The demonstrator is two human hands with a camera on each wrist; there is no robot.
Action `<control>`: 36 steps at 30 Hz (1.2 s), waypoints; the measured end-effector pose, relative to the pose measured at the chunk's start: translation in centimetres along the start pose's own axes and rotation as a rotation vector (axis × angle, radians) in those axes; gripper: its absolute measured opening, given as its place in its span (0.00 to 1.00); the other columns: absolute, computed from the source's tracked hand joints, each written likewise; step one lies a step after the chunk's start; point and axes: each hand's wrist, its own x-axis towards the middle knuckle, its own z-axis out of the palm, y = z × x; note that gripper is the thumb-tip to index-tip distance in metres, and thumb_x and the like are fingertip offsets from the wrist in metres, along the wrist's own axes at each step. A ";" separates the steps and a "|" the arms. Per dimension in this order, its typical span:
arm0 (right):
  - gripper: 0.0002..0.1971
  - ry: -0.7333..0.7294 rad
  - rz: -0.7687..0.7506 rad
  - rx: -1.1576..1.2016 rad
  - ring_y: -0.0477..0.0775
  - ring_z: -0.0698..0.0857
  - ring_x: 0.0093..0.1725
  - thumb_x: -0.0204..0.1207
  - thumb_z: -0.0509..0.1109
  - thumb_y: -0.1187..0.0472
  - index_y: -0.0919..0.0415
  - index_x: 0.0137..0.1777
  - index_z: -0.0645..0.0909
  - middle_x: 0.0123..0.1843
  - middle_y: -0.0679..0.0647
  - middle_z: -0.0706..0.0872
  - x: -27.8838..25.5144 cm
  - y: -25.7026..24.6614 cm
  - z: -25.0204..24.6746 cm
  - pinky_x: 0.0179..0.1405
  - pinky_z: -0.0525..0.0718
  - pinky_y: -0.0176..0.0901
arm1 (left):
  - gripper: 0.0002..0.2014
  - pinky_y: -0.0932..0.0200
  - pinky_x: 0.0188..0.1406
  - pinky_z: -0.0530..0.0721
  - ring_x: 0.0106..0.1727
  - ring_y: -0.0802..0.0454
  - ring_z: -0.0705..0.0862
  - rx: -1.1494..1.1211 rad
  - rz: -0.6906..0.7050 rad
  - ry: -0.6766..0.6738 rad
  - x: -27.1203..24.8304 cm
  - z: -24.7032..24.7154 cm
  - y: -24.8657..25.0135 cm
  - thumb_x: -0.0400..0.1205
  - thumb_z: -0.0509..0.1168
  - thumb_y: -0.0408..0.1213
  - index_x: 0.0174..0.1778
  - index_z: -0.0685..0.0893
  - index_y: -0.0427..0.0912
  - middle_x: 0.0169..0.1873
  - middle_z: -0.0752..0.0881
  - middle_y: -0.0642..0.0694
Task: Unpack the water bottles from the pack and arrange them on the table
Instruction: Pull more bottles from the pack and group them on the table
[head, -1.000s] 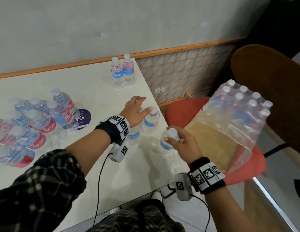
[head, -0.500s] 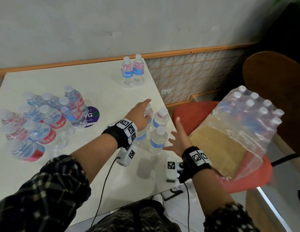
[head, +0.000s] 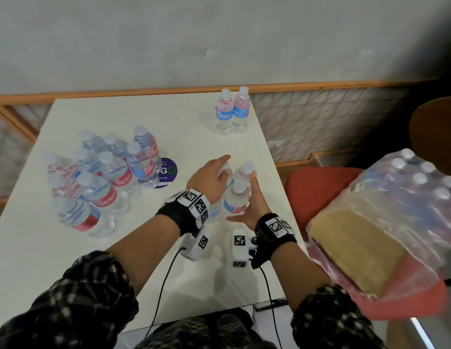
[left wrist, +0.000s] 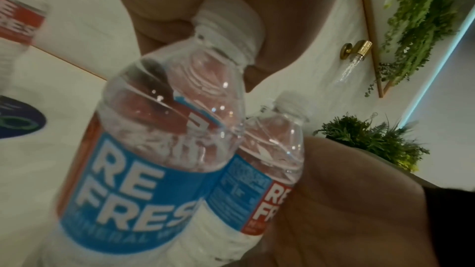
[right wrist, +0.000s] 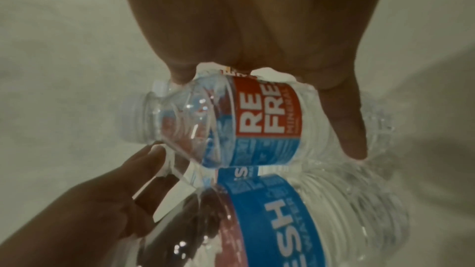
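Note:
Three small water bottles with blue and red labels stand bunched near the table's right edge. My left hand reaches over one bottle and grips it by the cap and neck. My right hand lies flat with straight fingers against the right side of the front bottle and the far-right bottle. In the right wrist view its palm presses on a red-labelled bottle. The plastic pack with several bottles left in it lies tilted on the red chair.
Several bottles stand grouped on the left of the white table, beside a purple sticker. A pair of bottles stands at the far edge. A cardboard base shows inside the pack. A brown chair back rises behind.
My right hand set its bottle beside the other two, let go of the cap and opened against their right side. My left hand stayed on the bottles.

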 end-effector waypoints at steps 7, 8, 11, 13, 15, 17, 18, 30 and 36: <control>0.49 -0.105 0.031 -0.132 0.68 0.73 0.71 0.47 0.65 0.15 0.29 0.72 0.67 0.78 0.50 0.69 1.0 0.9 7.1 0.45 0.80 0.78 | 0.23 0.54 0.74 0.68 0.77 0.45 0.70 -0.040 -0.050 0.051 -1.3 -4.3 -5.1 0.87 0.53 0.37 0.80 0.63 0.52 0.78 0.69 0.44; 0.50 -0.116 0.038 -0.144 0.68 0.73 0.71 0.45 0.65 0.14 0.29 0.72 0.66 0.78 0.50 0.68 1.0 0.9 8.3 0.43 0.81 0.76 | 0.24 0.54 0.73 0.67 0.77 0.45 0.70 -0.031 -0.057 0.060 -1.5 -5.1 -5.8 0.87 0.53 0.36 0.80 0.63 0.51 0.77 0.70 0.44; 0.52 -0.152 0.084 -0.140 0.68 0.72 0.72 0.44 0.64 0.14 0.29 0.73 0.65 0.79 0.49 0.68 1.2 1.5 11.4 0.42 0.82 0.75 | 0.24 0.53 0.75 0.66 0.78 0.45 0.68 0.014 -0.069 0.095 -2.2 -7.2 -8.0 0.87 0.53 0.35 0.81 0.63 0.50 0.78 0.68 0.43; 0.47 -0.210 0.108 -0.135 0.67 0.75 0.71 0.53 0.58 0.15 0.33 0.74 0.67 0.77 0.52 0.72 0.7 1.8 13.7 0.47 0.81 0.74 | 0.24 0.52 0.75 0.67 0.78 0.44 0.68 0.072 -0.071 0.121 -2.7 -8.5 -9.5 0.86 0.54 0.35 0.80 0.63 0.49 0.79 0.67 0.43; 0.44 -0.259 0.147 -0.102 0.64 0.77 0.71 0.62 0.51 0.17 0.39 0.75 0.69 0.75 0.55 0.76 0.3 2.3 15.3 0.60 0.77 0.72 | 0.24 0.52 0.75 0.67 0.79 0.45 0.67 0.149 -0.070 0.147 -3.3 -9.7 -10.8 0.86 0.53 0.35 0.81 0.64 0.48 0.80 0.66 0.44; 0.45 -0.269 0.214 -0.089 0.64 0.75 0.73 0.63 0.51 0.18 0.42 0.76 0.69 0.76 0.55 0.75 -0.5 2.6 16.4 0.69 0.69 0.73 | 0.24 0.52 0.75 0.67 0.80 0.45 0.65 0.257 -0.038 0.184 -4.0 -10.6 -11.8 0.86 0.53 0.35 0.80 0.64 0.47 0.80 0.65 0.46; 0.43 -0.272 0.222 -0.109 0.64 0.74 0.74 0.67 0.50 0.20 0.44 0.77 0.67 0.76 0.54 0.74 -0.9 2.7 16.7 0.71 0.67 0.73 | 0.24 0.51 0.76 0.67 0.79 0.45 0.65 0.305 -0.001 0.206 -4.3 -10.8 -12.1 0.85 0.54 0.34 0.80 0.65 0.46 0.79 0.67 0.46; 0.68 -0.210 -0.338 -0.881 0.49 0.47 0.84 0.60 0.83 0.63 0.46 0.80 0.26 0.85 0.46 0.39 1.0 5.8 13.8 0.82 0.57 0.60 | 0.25 0.43 0.77 0.66 0.75 0.39 0.71 0.311 0.129 0.418 -6.2 -13.7 -15.9 0.81 0.55 0.48 0.71 0.77 0.41 0.72 0.77 0.41; 0.77 -0.241 -0.458 -0.866 0.48 0.51 0.84 0.41 0.86 0.35 0.27 0.70 0.20 0.85 0.45 0.46 3.1 7.9 16.3 0.81 0.58 0.65 | 0.30 0.36 0.79 0.56 0.82 0.39 0.55 0.337 -0.351 0.445 -6.0 -17.5 -19.3 0.82 0.54 0.58 0.79 0.66 0.49 0.81 0.61 0.42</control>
